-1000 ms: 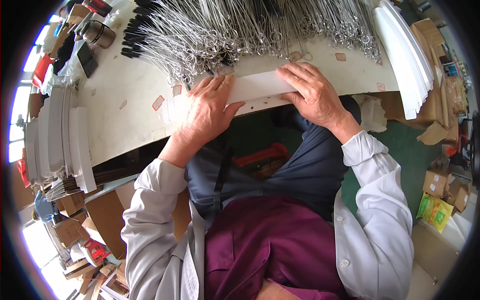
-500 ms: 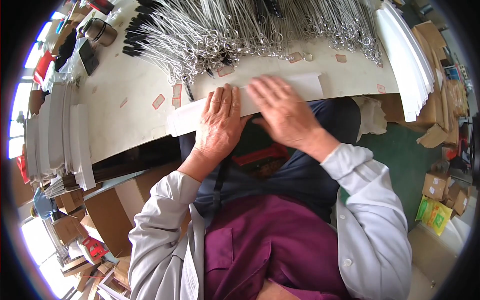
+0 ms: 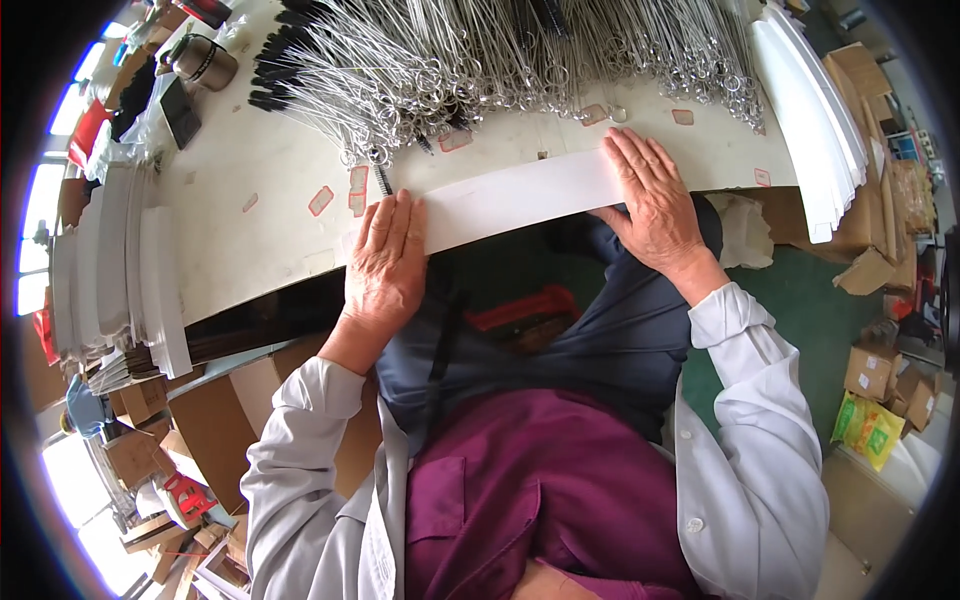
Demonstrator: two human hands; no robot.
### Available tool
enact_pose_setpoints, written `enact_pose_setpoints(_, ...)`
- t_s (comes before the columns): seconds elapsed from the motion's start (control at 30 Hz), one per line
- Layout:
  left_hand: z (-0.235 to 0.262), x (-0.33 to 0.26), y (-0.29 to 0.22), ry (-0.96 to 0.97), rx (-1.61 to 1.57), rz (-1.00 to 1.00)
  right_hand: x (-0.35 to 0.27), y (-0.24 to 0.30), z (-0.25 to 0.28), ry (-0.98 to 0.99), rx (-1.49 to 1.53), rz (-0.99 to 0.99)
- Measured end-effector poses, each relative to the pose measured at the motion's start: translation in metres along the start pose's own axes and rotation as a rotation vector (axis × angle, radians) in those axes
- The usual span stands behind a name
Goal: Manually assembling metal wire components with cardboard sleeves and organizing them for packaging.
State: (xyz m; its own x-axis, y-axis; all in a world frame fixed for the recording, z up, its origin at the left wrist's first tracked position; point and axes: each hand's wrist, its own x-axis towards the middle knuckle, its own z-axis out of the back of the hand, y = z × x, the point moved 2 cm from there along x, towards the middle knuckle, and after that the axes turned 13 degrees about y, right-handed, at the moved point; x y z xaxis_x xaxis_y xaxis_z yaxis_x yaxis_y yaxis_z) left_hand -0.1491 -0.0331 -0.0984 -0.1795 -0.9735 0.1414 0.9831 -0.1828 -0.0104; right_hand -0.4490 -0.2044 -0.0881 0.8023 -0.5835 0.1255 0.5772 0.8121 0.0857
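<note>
A long white folded paper strip or flat box (image 3: 515, 200) lies along the table's near edge. My left hand (image 3: 388, 255) rests flat on its left end, fingers stretched out. On the right end lies my right hand (image 3: 655, 200), fingers extended over the strip and thumb at its near edge. Beyond the strip, a big heap of wire-handled brushes (image 3: 440, 75) with metal ring ends and black bristles covers the far part of the table. One dark bristle tip (image 3: 383, 180) shows just past my left fingers.
White flat boxes stand in a stack (image 3: 110, 260) at the left, and more white boxes (image 3: 810, 120) lie at the right. A metal flask (image 3: 205, 62) stands at the far left. Small red-bordered labels (image 3: 320, 200) dot the table (image 3: 240, 245). Cardboard boxes (image 3: 215, 430) sit below left.
My hands have moved apart: the left slid left to the strip's left end, the right moved right to its right end. The strip's middle is now uncovered.
</note>
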Motion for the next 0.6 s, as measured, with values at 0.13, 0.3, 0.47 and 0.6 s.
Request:
enact_pose_setpoints(0.13, 0.017, -0.004, 0.003, 0.012, 0.002, -0.076, -0.010, -0.004, 0.015, -0.014, 0.032, 0.089)
enact_pose_setpoints(0.3, 0.060, -0.018, -0.024, 0.184, -0.025, -0.026, -0.012, 0.016, 0.036, -0.117, 0.036, 0.211)
enact_pose_setpoints(0.47, 0.066, 0.012, -0.043, 0.518, -0.596, -0.036, 0.003, 0.067, 0.035, -0.088, 0.171, 0.339)
enact_pose_setpoints(0.6, 0.042, 0.030, -0.051, 0.428, -0.681, 0.089, 0.014, 0.089, 0.022, -0.099, 0.246, 0.347)
